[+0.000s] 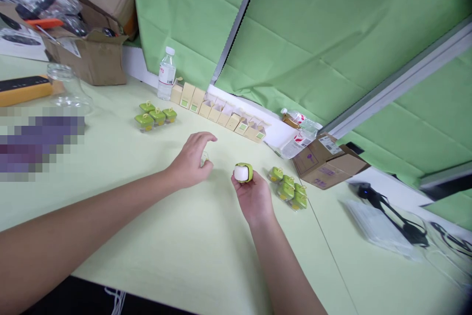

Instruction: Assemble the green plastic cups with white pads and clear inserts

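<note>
My right hand (255,197) is closed around a small green lid (250,170) whose white rounded inside (241,173) faces left. My left hand (190,161) is to the left of it, with thumb and fingers spread apart. Just behind the left thumb a small clear object (205,157) shows in part; whether the hand touches it I cannot tell. Several clear little tubs with green looped lids (286,190) stand in a group right of my right hand. Another group of green-lidded tubs (157,116) is at the back left.
A row of small beige boxes (224,114) lines the table's back edge, beside an upright water bottle (166,74). Two bottles (295,143) lie near a brown carton (326,161). At left are a glass jar (68,89) and an open cardboard box (90,57); black cables (396,214) lie far right.
</note>
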A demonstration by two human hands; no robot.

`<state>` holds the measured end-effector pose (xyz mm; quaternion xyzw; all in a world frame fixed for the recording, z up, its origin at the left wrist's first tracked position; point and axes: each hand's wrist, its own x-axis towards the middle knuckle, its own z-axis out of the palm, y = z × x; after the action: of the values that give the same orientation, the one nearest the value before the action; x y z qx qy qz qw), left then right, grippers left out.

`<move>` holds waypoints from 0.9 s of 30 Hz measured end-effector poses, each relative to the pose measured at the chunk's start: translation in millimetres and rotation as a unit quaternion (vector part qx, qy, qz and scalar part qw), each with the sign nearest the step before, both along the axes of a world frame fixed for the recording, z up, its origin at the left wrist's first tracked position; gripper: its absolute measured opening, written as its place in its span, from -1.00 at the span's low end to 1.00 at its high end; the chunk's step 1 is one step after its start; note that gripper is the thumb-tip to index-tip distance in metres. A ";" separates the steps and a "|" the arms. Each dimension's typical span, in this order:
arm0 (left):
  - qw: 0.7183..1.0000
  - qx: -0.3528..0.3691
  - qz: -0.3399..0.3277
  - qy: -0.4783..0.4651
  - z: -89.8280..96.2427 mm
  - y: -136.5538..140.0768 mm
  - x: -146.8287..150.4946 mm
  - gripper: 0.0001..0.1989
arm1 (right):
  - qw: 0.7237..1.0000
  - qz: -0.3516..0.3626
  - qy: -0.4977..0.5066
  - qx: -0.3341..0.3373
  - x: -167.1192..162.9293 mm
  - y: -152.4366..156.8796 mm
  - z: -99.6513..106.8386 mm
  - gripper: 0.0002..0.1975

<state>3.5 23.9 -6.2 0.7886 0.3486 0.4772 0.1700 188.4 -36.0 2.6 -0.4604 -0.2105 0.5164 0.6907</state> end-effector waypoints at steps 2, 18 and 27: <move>0.998 -0.053 0.020 0.039 -6.1 9.0 -3.3 -0.41 | 1.000 -0.003 -0.021 0.008 -1.0 -0.6 -0.8 -0.92; 0.967 -0.114 -0.191 0.123 -11.1 -13.7 6.3 -0.29 | 0.904 -0.048 -0.409 0.119 -15.0 -10.9 0.6 -0.79; 0.937 -0.169 -0.242 0.186 9.6 -20.6 -2.8 -0.29 | 0.887 -0.052 -0.442 0.120 -12.6 -9.9 -5.0 -0.80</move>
<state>0.8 3.3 3.4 0.8835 0.2480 0.2008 0.3430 175.7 -45.9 -2.5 -0.5650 -0.5302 0.1936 0.6018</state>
